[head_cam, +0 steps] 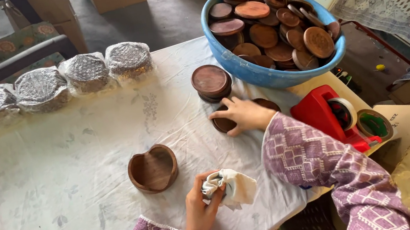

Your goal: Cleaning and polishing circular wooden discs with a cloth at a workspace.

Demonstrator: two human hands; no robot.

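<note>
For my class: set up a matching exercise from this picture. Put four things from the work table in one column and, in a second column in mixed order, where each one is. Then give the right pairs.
Things:
1. white cloth
2. blue basin
3. red tape dispenser
4. wooden holder

Places:
A. at the table's right edge, beside the right sleeve
B. open on the tablecloth, left of both hands
C. in the grip of the left hand
D. at the far right of the table, heaped with round wooden discs

Pairs: 1-C, 2-D, 3-A, 4-B
</note>
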